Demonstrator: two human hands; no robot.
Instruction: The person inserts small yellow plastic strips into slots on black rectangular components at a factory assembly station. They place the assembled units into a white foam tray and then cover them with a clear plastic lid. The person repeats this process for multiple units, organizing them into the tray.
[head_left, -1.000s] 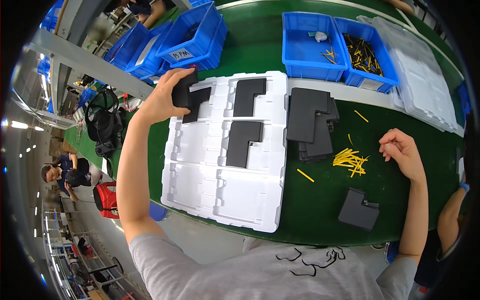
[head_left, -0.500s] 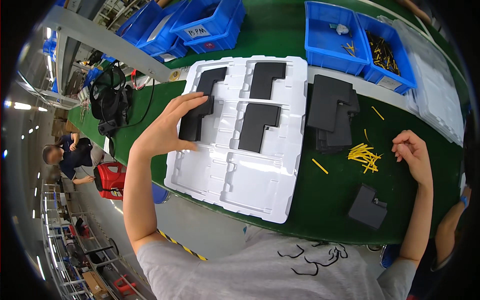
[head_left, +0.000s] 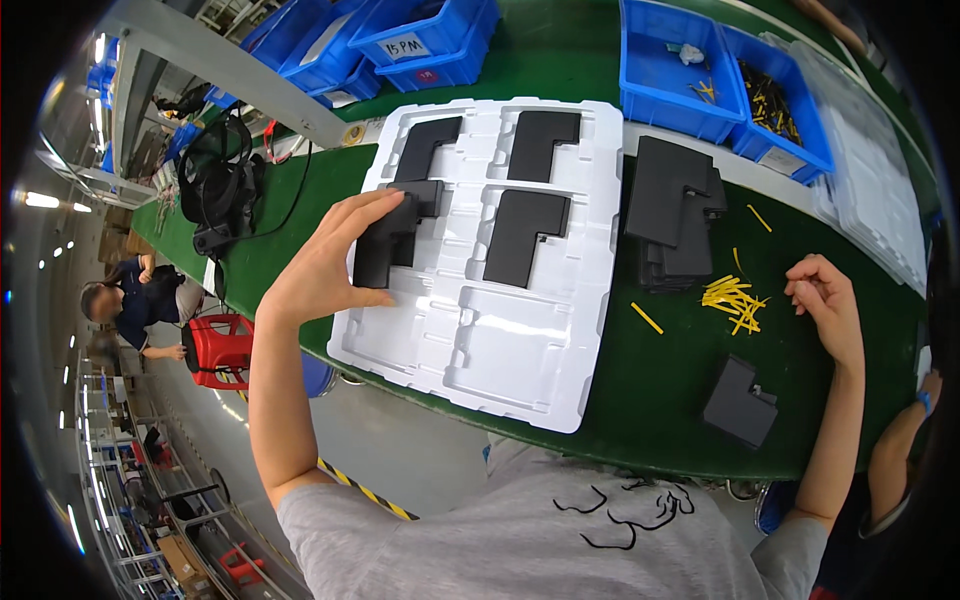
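Observation:
A white moulded tray (head_left: 515,350) lies before me with flat black L-shaped blocks in several of its compartments. My left hand (head_left: 325,260) spans the block (head_left: 374,258) in the middle left compartment, fingers on its far end and thumb by its near end. Another dark part (head_left: 428,195) shows beside and partly behind that block; how the two overlap is unclear. Two more blocks lie in the far compartments, and another block (head_left: 525,238) fills the middle right one. My right hand (head_left: 825,300) hovers with curled fingers right of some yellow strips (head_left: 735,303); nothing shows in it.
A stack of black blocks (head_left: 670,205) stands right of the tray. A single block (head_left: 740,403) lies near the green table's front edge. Blue bins (head_left: 680,75) line the back, beside clear plastic trays (head_left: 880,170). Another person's arm (head_left: 900,440) is at the far right.
The block at my left hand has shifted slightly left, and more of the dark part beside it shows. My right hand keeps its curled pose. The whole view has moved a little.

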